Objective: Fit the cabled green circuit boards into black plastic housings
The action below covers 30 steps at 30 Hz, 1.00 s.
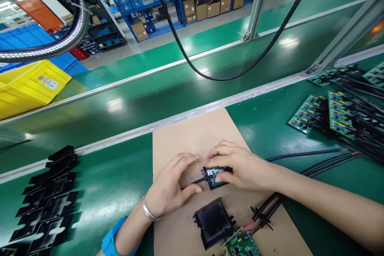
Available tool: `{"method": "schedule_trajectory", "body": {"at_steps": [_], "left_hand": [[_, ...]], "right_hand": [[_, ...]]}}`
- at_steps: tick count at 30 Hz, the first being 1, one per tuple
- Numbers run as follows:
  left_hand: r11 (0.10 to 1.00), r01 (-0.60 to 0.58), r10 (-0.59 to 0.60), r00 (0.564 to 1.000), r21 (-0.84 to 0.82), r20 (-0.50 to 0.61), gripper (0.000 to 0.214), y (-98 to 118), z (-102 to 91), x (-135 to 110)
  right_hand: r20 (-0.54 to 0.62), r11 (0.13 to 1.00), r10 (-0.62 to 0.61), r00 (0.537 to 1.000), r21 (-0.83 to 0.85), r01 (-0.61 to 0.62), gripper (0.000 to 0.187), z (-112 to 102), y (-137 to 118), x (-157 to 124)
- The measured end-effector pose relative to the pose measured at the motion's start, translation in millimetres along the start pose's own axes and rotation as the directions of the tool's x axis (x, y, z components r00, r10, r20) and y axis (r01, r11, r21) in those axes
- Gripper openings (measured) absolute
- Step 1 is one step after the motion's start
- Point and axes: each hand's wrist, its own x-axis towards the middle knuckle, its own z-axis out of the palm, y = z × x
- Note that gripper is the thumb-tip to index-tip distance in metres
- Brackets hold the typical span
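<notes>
A small black plastic housing with a circuit board inside lies on a sheet of brown cardboard. My right hand grips it, thumb on the board and fingers over its far side. A thin black cable runs out of its left end toward my left hand. That hand is open, thumb and fingers apart, with the thumb close to the cable; whether they touch I cannot tell. Nearer to me sits another black housing, and beside it a green circuit board with thick black cables attached.
Several black housings are lined up at the left. Wired circuit boards are piled at the right, their cables reaching toward the cardboard. A metal rail crosses behind, and a black cable hangs above. A yellow bin stands far left.
</notes>
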Motion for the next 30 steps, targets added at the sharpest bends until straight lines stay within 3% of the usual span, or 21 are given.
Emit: {"method": "schedule_trajectory", "body": {"at_steps": [4, 12, 17, 19, 22, 24, 27, 29, 30], "left_hand": [[0.998, 0.063, -0.064, 0.998, 0.028, 0.028, 0.064, 9.7, -1.6, -4.9], [0.990, 0.105, -0.100, 0.994, 0.097, -0.050, 0.068, 29.6, 28.6, 6.0], [0.985, 0.127, -0.119, 0.990, 0.120, -0.073, 0.055, 28.1, 32.1, 4.8], [0.980, 0.149, -0.141, 0.987, 0.129, -0.073, 0.050, 22.0, 19.6, 4.5], [0.967, 0.153, -0.141, 0.987, 0.205, -0.074, 0.044, 1.6, -22.8, 20.2], [0.925, 0.161, -0.133, 0.986, 0.343, -0.104, 0.047, -19.3, -61.2, 45.1], [0.885, 0.245, -0.175, 0.963, 0.395, -0.206, 0.057, -54.2, -107.9, 91.0], [0.868, 0.292, -0.188, 0.942, 0.402, -0.277, 0.064, -71.2, -118.0, 111.0], [0.866, 0.303, -0.190, 0.936, 0.398, -0.297, 0.067, -75.1, -115.4, 114.0]], "right_hand": [[-0.075, 0.999, 0.034, 0.997, 0.006, -0.034, 0.027, -17.1, 1.5, -22.9], [-0.021, 0.957, 0.223, 0.975, -0.186, -0.223, 0.046, -31.5, 15.9, -70.6], [-0.051, 0.930, 0.157, 0.986, -0.330, -0.165, 0.017, -26.8, 31.4, -84.4], [-0.056, 0.891, 0.142, 0.988, -0.427, -0.153, 0.018, -31.5, 37.7, -78.9], [-0.099, 0.791, 0.091, 0.991, -0.597, -0.132, 0.018, -57.7, 50.3, -47.1], [-0.160, 0.738, 0.046, 0.986, -0.660, -0.141, 0.020, -86.3, 60.0, -12.4], [-0.315, 0.701, 0.047, 0.948, -0.665, -0.256, 0.029, -123.0, 66.6, 37.1], [-0.429, 0.693, 0.040, 0.902, -0.639, -0.335, 0.032, -126.5, 56.8, 51.3], [-0.431, 0.725, 0.036, 0.902, -0.610, -0.321, 0.032, -120.0, 46.5, 50.0]]}}
